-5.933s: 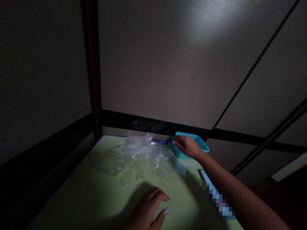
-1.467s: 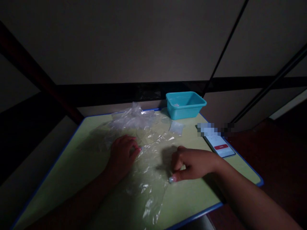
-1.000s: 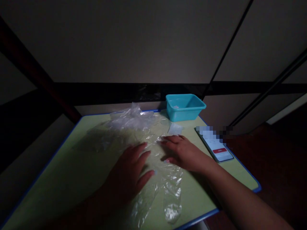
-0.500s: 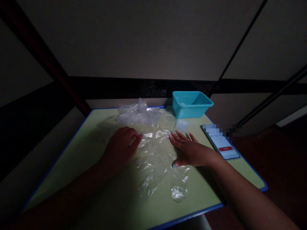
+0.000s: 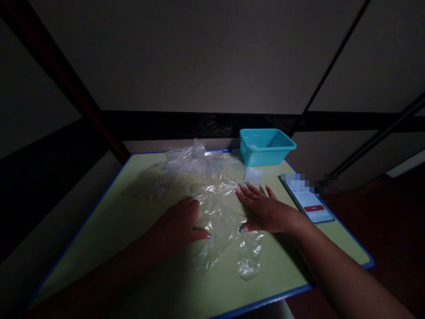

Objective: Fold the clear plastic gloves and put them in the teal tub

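Observation:
A thin, clear plastic disposable glove (image 5: pixel 221 217) lies spread and wrinkled on the table, one rounded finger-like lobe pointing toward the near edge. My right hand (image 5: pixel 262 208) rests on its right side, palm down, fingers stretched and spread. At its left side is my left hand (image 5: pixel 179 221), thumb held out over the plastic and apart from the fingers, which are partly hidden. Behind the hands sits a crumpled heap of clear plastic (image 5: pixel 195 160). Just beyond my right fingertips is a small whitish folded piece (image 5: pixel 253 175).
The pale green table (image 5: pixel 109 239) has a blue edge. At its back right stands a turquoise plastic basket (image 5: pixel 265 155) with something small and pale inside. A phone (image 5: pixel 308 201) with a lit screen lies near the right edge. Cabinet panels (image 5: pixel 199 57) rise behind the table.
My left hand has moved nearer and slightly right, its thumb now farther from the fingers. My right hand stays almost in place on the plastic.

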Demonstrator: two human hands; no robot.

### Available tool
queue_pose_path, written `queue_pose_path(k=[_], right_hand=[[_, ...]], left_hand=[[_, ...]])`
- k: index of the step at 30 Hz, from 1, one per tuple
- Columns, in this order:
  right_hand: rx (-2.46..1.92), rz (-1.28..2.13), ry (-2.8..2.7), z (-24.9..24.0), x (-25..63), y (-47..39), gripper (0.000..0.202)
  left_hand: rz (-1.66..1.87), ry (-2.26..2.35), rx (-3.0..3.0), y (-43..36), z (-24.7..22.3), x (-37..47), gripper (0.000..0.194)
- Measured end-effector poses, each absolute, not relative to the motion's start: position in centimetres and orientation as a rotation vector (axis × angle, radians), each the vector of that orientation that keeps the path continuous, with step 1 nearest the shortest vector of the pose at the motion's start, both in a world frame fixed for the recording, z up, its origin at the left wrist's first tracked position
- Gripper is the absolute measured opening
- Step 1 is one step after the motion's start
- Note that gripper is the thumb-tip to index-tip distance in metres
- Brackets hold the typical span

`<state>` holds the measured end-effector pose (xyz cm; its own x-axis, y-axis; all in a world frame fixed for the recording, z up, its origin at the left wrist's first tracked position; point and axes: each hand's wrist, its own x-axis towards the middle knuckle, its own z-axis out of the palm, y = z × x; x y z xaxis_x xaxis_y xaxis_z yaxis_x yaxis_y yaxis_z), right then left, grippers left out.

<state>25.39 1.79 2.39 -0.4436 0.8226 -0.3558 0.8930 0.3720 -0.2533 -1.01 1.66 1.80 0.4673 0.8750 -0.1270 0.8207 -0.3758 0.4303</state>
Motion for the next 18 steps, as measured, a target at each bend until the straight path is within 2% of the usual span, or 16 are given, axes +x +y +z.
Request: queue_pose_path(k=[9,15,18], right_hand=[[1.532,-0.618,2.445,2.8,25.1,1.8,0.105],[1.531,-0.649,2.458,2.9,25.0,1.6,0.108],[1.54,-0.642,2.447,3.0,25.0,1.7,0.106]], left_hand=[[0.257,1.123,2.006,2.3,2.0,-0.4,0.026],[0.193,0.989,1.706,2.7,2.3,-0.5,0.026],[0.283,1.084,1.817,2.9,2.2,-0.9,0.029]])
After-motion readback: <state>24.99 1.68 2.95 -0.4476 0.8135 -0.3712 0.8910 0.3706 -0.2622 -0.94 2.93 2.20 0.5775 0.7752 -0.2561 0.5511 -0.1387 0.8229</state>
